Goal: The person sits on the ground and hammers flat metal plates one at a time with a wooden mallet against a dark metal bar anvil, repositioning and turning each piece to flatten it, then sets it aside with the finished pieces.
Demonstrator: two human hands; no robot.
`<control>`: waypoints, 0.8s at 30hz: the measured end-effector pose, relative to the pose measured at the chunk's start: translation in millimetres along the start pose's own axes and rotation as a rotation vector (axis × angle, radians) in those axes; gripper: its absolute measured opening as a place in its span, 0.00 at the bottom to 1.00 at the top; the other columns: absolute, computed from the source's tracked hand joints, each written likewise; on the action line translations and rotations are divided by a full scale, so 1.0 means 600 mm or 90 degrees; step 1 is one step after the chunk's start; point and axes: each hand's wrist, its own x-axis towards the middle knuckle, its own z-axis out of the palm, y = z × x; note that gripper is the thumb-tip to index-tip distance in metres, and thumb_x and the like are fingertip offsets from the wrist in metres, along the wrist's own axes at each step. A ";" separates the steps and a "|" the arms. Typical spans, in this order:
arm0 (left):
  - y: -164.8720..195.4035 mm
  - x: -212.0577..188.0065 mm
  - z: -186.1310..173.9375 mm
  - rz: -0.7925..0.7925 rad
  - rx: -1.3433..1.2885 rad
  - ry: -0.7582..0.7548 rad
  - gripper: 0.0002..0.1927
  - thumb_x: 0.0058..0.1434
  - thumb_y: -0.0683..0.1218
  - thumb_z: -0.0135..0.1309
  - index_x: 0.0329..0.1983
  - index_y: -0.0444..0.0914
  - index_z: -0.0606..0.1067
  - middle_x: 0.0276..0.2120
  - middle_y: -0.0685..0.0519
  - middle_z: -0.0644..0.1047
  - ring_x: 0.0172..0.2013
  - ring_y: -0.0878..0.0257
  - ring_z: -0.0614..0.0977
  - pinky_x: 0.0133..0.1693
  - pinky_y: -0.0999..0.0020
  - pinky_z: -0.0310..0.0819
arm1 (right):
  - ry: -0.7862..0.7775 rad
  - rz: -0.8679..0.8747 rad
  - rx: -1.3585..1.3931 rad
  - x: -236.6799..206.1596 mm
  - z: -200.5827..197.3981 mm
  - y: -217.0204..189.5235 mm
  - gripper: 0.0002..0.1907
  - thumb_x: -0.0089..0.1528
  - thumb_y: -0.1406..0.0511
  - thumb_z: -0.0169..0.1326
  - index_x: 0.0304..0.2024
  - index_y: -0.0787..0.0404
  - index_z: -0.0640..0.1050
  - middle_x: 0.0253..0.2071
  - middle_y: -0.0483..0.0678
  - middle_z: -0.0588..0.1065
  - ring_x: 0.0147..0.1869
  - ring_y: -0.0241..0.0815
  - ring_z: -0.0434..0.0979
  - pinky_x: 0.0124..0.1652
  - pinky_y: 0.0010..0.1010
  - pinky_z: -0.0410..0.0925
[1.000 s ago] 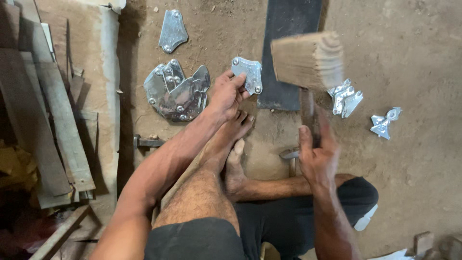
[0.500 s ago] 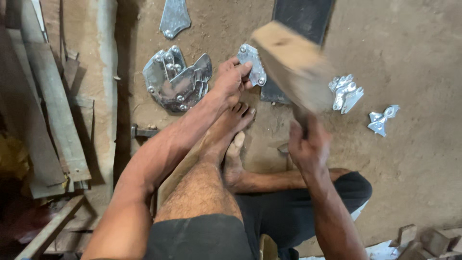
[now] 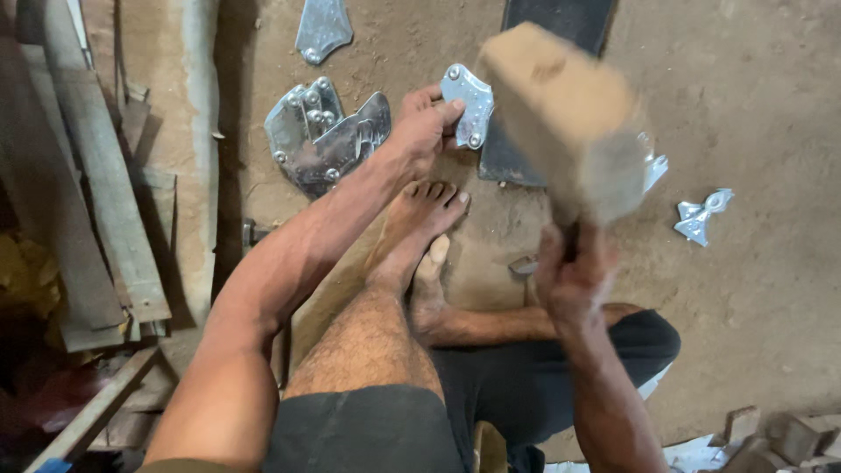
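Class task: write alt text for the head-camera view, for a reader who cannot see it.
A person seated on a dirt floor raises a wooden mallet in the right hand, while the left hand steadies a shiny metal plate at the edge of a dark block. More metal plates lie nearby.

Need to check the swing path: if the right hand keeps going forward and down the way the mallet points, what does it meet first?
Most likely the dark slab where the left hand pins a shiny metal plate. The right hand holds the wooden mallet raised above it; motion blur leaves depth uncertain.
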 end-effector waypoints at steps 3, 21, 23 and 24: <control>0.001 0.001 0.001 -0.029 -0.047 0.018 0.11 0.68 0.38 0.49 0.53 0.33 0.73 0.39 0.48 0.83 0.35 0.60 0.87 0.38 0.60 0.87 | -0.005 -0.039 -0.051 -0.003 0.004 0.005 0.23 0.68 0.64 0.58 0.64 0.65 0.73 0.43 0.64 0.80 0.41 0.57 0.82 0.39 0.42 0.74; 0.049 0.007 0.005 -0.005 0.398 -0.069 0.11 0.66 0.38 0.52 0.50 0.35 0.80 0.30 0.59 0.80 0.28 0.72 0.77 0.28 0.72 0.71 | 0.035 -0.017 0.118 -0.030 -0.005 0.008 0.19 0.74 0.66 0.53 0.66 0.63 0.71 0.48 0.66 0.77 0.49 0.51 0.79 0.46 0.35 0.72; 0.047 0.010 0.003 -0.004 0.372 -0.054 0.12 0.66 0.37 0.53 0.51 0.35 0.80 0.28 0.58 0.79 0.26 0.71 0.75 0.26 0.71 0.69 | -0.125 0.144 -0.018 -0.014 0.007 0.011 0.23 0.68 0.66 0.56 0.65 0.64 0.73 0.36 0.59 0.81 0.34 0.45 0.81 0.34 0.32 0.74; 0.045 0.011 0.002 -0.001 0.360 -0.046 0.12 0.65 0.37 0.54 0.51 0.35 0.80 0.27 0.57 0.79 0.25 0.70 0.74 0.25 0.71 0.68 | -0.081 0.112 -0.003 -0.008 0.010 0.012 0.22 0.69 0.66 0.56 0.66 0.64 0.73 0.39 0.60 0.81 0.36 0.45 0.82 0.36 0.33 0.74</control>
